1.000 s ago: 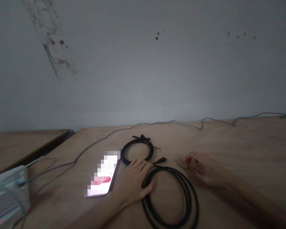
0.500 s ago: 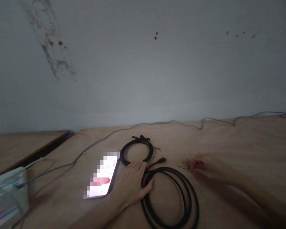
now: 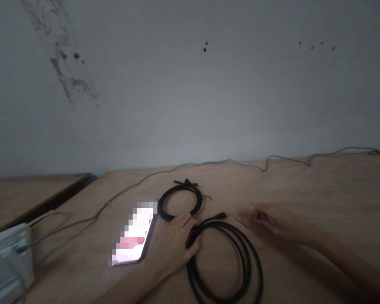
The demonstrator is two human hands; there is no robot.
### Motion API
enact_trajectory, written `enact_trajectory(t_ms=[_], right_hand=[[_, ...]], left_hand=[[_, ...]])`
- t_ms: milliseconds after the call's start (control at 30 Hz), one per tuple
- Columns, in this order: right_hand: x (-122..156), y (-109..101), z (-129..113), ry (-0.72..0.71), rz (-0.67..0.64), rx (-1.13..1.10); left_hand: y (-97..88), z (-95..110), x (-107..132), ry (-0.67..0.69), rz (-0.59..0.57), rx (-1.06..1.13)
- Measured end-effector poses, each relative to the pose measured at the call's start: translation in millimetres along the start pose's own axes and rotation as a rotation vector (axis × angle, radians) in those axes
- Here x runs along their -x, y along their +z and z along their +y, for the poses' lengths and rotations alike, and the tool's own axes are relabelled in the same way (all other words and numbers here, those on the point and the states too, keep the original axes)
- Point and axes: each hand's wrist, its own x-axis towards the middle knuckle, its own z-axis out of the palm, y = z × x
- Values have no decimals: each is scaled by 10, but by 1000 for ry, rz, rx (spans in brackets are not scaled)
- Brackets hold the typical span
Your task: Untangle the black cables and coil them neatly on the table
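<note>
The left hand (image 3: 172,245) and right hand (image 3: 272,221) are both bare.

Black cable coil (image 3: 247,253); tan grainy tabletop (image 3: 335,202).

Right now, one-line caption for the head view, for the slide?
Left hand on a coiled black cable beside a smaller coil, right hand at a thin wire, on a plywood tabletop.

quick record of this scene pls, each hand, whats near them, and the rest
left hand: resting on black cable coil
right hand: fingers closed on thin brown wire
near hands: black plug, smaller black cable coil, phone
rest: wooden table, grey cable, white device, stained wall
</note>
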Motion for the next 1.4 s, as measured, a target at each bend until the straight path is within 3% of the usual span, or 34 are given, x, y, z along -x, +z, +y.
enact_trajectory(t_ms=[167, 400, 600, 700, 1033, 1200, 1400], right_hand=[[-29, 37, -36, 11, 2, 73], [-70, 124, -19, 4, 71, -12], [-44, 171, -153, -24, 96, -60], [-22, 190, -209, -40, 99, -78], [-48, 118, -201, 42, 218, -59], [9, 123, -343, -50, 125, -193], [62, 179, -558, -105, 68, -310]], left_hand=[[9, -24, 1, 28, 3, 29], [-56, -1, 13, 82, -48, 50], [-172, -15, -18, 438, -130, 93], [-184, -39, -48, 542, -137, 109], [-111, -74, 24, 596, -121, 58], [-92, -73, 25, 661, -97, 41], [-10, -129, 6, 631, -23, -39]])
